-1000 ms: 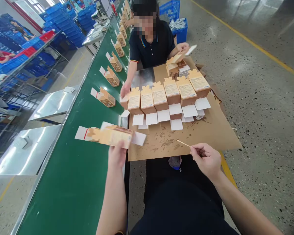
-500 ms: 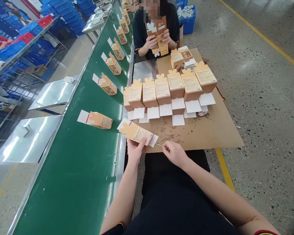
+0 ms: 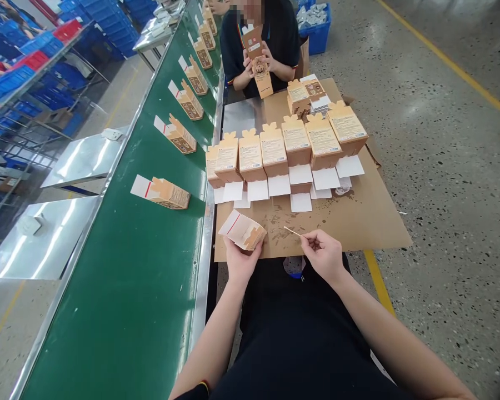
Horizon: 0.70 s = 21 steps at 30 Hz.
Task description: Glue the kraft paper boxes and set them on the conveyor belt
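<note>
My left hand (image 3: 242, 262) grips a tan and brown carton (image 3: 246, 233), tilted so that its long white flap with a red strip points up and left. To the right, my right hand (image 3: 323, 253) pinches a thin cotton swab (image 3: 291, 230), its pale tip aimed left toward the carton but apart from it. Just beyond both hands, several printed cartons (image 3: 273, 150) lie in a row, white flaps hanging open toward me. Brown cardboard (image 3: 358, 222) with dark wet-looking spots covers the table under them.
On the left runs a green conveyor belt (image 3: 141, 289) carrying a line of cartons, the nearest carton (image 3: 170, 194) with its flap open. Across the table a co-worker (image 3: 283, 33) holds another carton (image 3: 259, 66). Flat cartons (image 3: 304, 97) are stacked there. A blue crate (image 3: 316, 36) stands on the floor.
My left hand has turned the carton and drawn it off the belt's edge to the right. My right hand with the swab has moved right, away from the carton. The co-worker's carton has been turned.
</note>
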Each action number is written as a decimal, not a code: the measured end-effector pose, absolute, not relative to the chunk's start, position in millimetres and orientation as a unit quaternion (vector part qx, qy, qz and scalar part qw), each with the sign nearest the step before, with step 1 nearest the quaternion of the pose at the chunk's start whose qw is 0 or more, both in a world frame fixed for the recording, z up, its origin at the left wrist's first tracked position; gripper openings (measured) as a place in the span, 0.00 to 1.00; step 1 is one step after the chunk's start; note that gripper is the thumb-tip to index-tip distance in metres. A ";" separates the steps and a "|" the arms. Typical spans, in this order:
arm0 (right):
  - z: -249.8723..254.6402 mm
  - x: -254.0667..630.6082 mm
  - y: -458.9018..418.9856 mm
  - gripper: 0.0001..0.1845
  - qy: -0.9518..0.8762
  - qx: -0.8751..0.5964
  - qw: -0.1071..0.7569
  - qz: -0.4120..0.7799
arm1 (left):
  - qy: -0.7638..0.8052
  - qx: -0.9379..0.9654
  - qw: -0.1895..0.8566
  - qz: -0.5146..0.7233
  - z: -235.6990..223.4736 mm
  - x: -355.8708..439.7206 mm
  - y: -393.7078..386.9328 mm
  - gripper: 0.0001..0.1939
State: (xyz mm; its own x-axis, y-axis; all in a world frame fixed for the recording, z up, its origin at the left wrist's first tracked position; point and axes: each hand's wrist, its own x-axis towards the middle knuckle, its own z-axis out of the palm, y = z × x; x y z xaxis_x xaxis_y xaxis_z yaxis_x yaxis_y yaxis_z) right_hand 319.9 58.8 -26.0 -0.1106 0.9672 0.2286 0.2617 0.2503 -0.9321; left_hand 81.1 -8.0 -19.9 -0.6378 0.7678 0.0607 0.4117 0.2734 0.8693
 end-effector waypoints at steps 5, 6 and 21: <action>-19.4 321.6 56.0 0.16 -0.649 -0.477 0.453 0.383 | 0.775 0.398 0.182 0.457 -22.7 82.9 -3.2 0.38; -18.7 321.4 56.2 0.16 -0.652 -0.474 0.449 0.386 | 0.770 0.400 0.183 0.462 -22.2 81.5 -3.8 0.38; -11.9 337.6 82.3 0.22 -0.654 -0.467 0.471 0.363 | 0.815 0.198 0.093 0.536 -13.4 -113.1 -33.4 0.50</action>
State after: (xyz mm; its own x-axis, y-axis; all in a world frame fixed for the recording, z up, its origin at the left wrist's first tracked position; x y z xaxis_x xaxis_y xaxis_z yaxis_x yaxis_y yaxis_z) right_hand 337.6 82.3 -11.9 -0.1198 0.9531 0.2781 0.2688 0.3008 -0.9150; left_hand -113.1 -33.4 -13.4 -0.9043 0.4223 0.0616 0.2238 0.3463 0.9110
